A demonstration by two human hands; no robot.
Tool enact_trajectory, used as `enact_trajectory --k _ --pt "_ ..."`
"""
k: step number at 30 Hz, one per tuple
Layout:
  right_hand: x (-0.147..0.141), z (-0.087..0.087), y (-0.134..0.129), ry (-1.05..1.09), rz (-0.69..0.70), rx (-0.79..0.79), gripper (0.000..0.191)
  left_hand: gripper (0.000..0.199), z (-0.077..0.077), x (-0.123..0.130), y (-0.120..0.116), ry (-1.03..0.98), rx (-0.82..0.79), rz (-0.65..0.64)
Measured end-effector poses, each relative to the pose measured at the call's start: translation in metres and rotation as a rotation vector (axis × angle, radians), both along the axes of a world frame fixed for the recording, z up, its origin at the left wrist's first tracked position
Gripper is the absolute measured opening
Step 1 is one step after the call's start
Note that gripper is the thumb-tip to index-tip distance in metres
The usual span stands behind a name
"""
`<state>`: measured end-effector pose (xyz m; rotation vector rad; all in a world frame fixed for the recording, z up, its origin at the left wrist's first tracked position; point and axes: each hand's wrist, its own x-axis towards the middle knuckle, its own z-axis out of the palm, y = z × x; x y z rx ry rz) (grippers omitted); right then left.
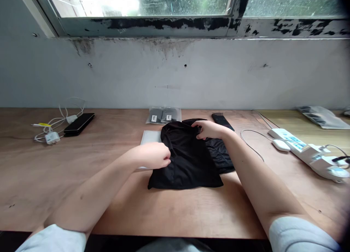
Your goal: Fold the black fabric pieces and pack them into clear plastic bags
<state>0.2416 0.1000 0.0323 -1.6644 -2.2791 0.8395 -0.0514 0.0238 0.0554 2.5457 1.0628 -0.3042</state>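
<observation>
A black cloth (188, 164) lies spread on the wooden table, its lower edge toward me. At its left edge my left hand (154, 155) is closed, fingers curled on the fabric. My right hand (206, 130) pinches the cloth near its upper right corner. Beneath and to the right, a darker, wrinkled black piece (220, 153) sticks out. A white flat item (150, 136) is partly covered by my left hand and the cloth.
Two packets in clear bags (163, 115) lie behind the cloth, with a black phone-like object (222, 120) to their right. A black case (80, 124) and white cables (51, 137) sit left; a power strip (300, 146) and plastic bag (324, 117) are right.
</observation>
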Motion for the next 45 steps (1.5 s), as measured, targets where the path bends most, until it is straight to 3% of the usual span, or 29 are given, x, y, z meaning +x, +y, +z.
enact_trajectory --k 3,5,11,16,19,21,25,27,30,33,36,39,42,45 --pt "-0.021 0.011 -0.015 0.194 0.000 0.000 0.056 0.029 -0.009 0.024 -0.021 -0.331 0.035 -0.073" --pt "-0.040 0.012 -0.024 0.357 -0.003 -0.035 0.054 0.044 -0.017 0.040 -0.033 -0.445 -0.068 -0.115" --pt "-0.088 -0.006 -0.043 0.624 -0.011 -0.146 0.046 0.062 -0.048 0.064 -0.046 -0.542 -0.140 -0.058" --pt "-0.090 -0.006 -0.042 0.742 -0.036 -0.149 0.040 0.038 -0.056 0.066 -0.041 -0.551 -0.215 0.101" --pt "-0.072 0.008 -0.038 0.739 -0.142 -0.083 0.038 0.036 -0.048 0.063 -0.040 -0.571 -0.282 0.122" --pt "-0.055 0.022 -0.036 0.700 -0.197 -0.048 0.037 0.037 -0.036 0.059 -0.040 -0.574 -0.334 0.070" --pt "-0.031 0.045 -0.039 0.603 -0.253 0.001 0.037 0.029 0.001 0.041 -0.034 -0.494 -0.400 -0.105" --pt "-0.031 0.046 -0.040 0.583 -0.279 0.023 0.036 0.030 0.022 0.026 -0.026 -0.393 -0.443 -0.060" --pt "-0.046 0.029 -0.037 0.619 -0.286 0.060 0.042 0.030 0.041 -0.001 -0.007 -0.166 -0.508 0.025" --pt "-0.060 -0.003 -0.024 0.573 -0.238 0.088 0.055 0.026 0.039 -0.021 0.012 0.007 -0.567 0.101" --pt "-0.061 -0.032 -0.005 0.302 -0.378 0.259 0.045 0.029 0.022 -0.029 0.029 0.070 -0.509 0.226" --pt "-0.056 -0.050 0.013 0.099 -0.519 0.203 0.049 0.039 0.001 -0.028 0.044 0.084 -0.343 0.328" --pt "-0.058 -0.058 0.022 0.024 -0.468 0.101 0.054 0.050 -0.021 -0.023 0.058 0.046 -0.217 0.429" --pt "-0.069 -0.058 0.020 0.079 -0.399 0.121 0.041 0.054 -0.040 -0.019 0.070 -0.073 -0.295 0.471"
